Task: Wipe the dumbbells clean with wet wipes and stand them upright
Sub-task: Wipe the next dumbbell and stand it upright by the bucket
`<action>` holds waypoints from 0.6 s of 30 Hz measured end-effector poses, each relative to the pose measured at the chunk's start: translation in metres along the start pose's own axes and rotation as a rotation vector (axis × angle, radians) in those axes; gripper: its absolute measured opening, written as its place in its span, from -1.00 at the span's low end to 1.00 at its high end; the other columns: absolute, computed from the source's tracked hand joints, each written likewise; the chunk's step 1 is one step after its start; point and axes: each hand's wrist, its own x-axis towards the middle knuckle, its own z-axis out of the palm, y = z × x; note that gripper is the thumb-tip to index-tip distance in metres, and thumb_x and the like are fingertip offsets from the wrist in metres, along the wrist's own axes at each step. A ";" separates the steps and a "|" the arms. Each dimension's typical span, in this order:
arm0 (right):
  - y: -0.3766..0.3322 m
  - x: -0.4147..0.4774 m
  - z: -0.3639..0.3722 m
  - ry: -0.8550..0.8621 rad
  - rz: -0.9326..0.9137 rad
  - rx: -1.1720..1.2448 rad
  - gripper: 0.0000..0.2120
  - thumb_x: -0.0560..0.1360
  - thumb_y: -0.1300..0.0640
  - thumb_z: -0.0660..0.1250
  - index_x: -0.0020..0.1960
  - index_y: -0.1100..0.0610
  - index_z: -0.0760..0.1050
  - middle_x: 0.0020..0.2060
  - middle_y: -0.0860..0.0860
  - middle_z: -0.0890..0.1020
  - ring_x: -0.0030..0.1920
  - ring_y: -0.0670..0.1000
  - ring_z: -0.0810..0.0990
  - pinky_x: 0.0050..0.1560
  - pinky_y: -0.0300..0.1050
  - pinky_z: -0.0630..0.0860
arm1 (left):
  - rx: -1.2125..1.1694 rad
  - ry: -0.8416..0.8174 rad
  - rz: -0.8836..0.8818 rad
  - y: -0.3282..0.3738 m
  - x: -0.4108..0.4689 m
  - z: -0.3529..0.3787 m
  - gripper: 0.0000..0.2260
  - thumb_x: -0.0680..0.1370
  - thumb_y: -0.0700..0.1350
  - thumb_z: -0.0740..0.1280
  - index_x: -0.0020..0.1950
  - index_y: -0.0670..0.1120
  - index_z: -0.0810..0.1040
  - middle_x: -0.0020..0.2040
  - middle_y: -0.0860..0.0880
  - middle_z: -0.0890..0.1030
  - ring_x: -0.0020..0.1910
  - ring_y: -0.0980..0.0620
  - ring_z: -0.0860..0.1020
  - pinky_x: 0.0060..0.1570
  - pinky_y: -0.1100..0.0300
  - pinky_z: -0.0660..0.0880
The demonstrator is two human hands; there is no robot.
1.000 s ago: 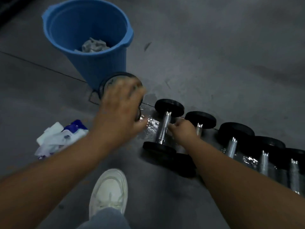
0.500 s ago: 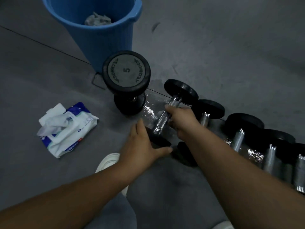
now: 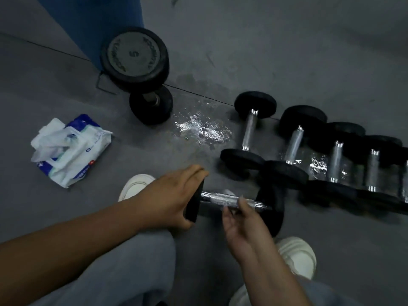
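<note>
Your black-ended dumbbell with the chrome handle [image 3: 234, 200] hangs level between your hands, above the grey floor [image 3: 287, 51]. Your left hand [image 3: 170, 199] cups its black end plate at nine o'clock, fingers clenched over the rim. Your right hand [image 3: 245, 221] grasps the handle from six o'clock. The far plate blurs into shadow. At two o'clock more dumbbells lie in a row [image 3: 320, 149], cut off by the frame. The white-and-blue wet-wipe pack [image 3: 70, 149] sits at ten o'clock.

blue bucket [image 3: 92, 25] rim cut off, rightmost dumbbell [image 3: 405, 173] cropped
</note>
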 end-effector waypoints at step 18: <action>0.035 0.033 0.002 -0.196 -1.188 -1.877 -0.44 0.40 0.20 0.17 0.41 0.09 0.38 0.25 0.01 0.53 0.29 0.04 0.49 0.15 -0.03 0.45 | 0.363 -0.292 -0.276 0.022 0.052 -0.008 0.03 0.34 0.13 0.51 0.58 -0.12 -0.06 0.60 -0.10 0.06 0.51 -0.06 0.25 0.39 -0.01 0.27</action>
